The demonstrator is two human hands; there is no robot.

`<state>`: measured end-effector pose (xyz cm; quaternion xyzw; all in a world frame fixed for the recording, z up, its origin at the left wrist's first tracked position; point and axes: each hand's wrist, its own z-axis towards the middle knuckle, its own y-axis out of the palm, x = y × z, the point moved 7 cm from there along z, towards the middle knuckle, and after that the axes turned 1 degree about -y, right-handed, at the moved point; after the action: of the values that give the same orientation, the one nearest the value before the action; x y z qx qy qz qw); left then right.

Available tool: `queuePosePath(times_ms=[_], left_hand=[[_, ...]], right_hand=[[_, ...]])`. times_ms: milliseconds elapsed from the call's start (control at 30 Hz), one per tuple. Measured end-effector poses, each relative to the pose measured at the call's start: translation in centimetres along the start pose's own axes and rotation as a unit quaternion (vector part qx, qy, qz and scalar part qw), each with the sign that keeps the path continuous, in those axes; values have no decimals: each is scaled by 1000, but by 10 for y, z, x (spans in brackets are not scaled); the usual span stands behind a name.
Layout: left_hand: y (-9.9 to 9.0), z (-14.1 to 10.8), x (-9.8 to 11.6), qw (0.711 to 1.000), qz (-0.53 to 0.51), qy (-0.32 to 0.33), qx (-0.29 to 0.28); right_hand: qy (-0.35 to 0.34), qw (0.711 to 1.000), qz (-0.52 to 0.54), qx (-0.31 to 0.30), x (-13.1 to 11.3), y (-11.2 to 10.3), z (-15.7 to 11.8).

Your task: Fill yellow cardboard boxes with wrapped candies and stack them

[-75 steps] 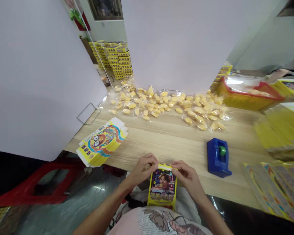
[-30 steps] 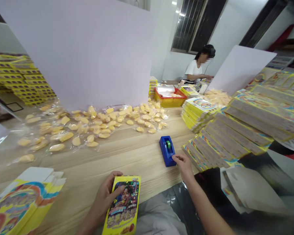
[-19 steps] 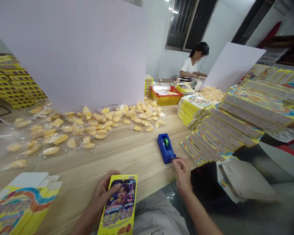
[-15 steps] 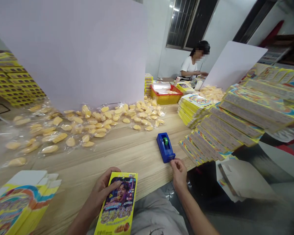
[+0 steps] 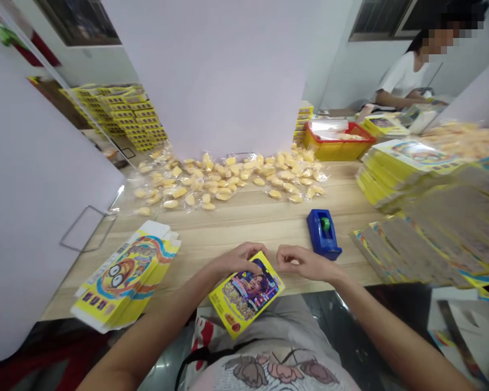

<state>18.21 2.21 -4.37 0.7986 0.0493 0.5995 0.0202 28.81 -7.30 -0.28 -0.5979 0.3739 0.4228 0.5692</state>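
Note:
My left hand (image 5: 242,259) is closed on a yellow printed carton (image 5: 248,296), thumb on its front face and fingers behind its top edge. The carton tilts over my lap at the table's front edge. Beside its upper right corner, my right hand (image 5: 299,262) has thumb and fingertips pinched together; whatever is between them is too small to make out. A blue tape dispenser (image 5: 324,234) with a green core stands just to the right of that hand.
Wrapped yellow pieces (image 5: 224,182) lie along the white divider (image 5: 215,76). Flattened cartons (image 5: 126,274) are stacked at left, with more cartons (image 5: 424,244) fanned out at right. A red and yellow basket (image 5: 338,142) stands at the back. A co-worker (image 5: 403,81) sits beyond.
My right hand has moved from the tape dispenser's cutting end to beside the carton's top. The carton has turned clockwise in my left hand. The view has swung left.

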Motion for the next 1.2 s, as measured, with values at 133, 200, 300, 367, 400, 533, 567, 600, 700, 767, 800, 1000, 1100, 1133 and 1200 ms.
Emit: queuePosePath(times_ms=[133, 200, 300, 367, 400, 533, 567, 600, 700, 767, 800, 1000, 1100, 1133, 1200], left_hand=[[5, -1, -2, 1000, -12, -2, -11], [7, -2, -2, 1000, -26, -3, -10], [9, -5, -3, 999, -44, -3, -2], [9, -8, -1, 998, -59, 4, 14], [9, -10, 0, 998, -64, 11, 22], [18, -19, 7, 996, -88, 25, 16], [21, -22, 9, 995, -97, 23, 6], [24, -24, 11, 994, -107, 21, -4], [24, -30, 15, 990, -137, 23, -10], [15, -35, 16, 983, -170, 47, 46], [9, -38, 16, 975, -188, 66, 98], [-32, -65, -1, 892, -213, 156, 367], [-57, -114, 8, 877, -74, 137, 454], [-66, -138, 17, 856, -3, 119, 503], [-83, -177, 43, 799, 107, 124, 579]], right_hand=[[-44, 997, -48, -46, -2, 11, 18], [-46, 996, -66, -39, 2, 16, 20], [-1, 993, -118, 11, 11, 19, 19], [34, 989, -126, 62, 16, 19, 17], [47, 989, -105, 88, 18, 18, 15], [104, 978, 168, 67, 37, 33, 8], [125, 959, 251, 36, 42, 42, 6], [147, 935, 324, 4, 47, 50, 5], [186, 872, 453, -16, 59, 69, 3], [178, 859, 478, 48, 65, 75, 4], [165, 856, 482, 84, 66, 78, 4], [149, 887, 430, 71, 77, 107, 5], [154, 882, 445, 23, 77, 104, 12], [149, 881, 448, 24, 72, 98, 14], [120, 896, 424, 50, 49, 77, 14]])
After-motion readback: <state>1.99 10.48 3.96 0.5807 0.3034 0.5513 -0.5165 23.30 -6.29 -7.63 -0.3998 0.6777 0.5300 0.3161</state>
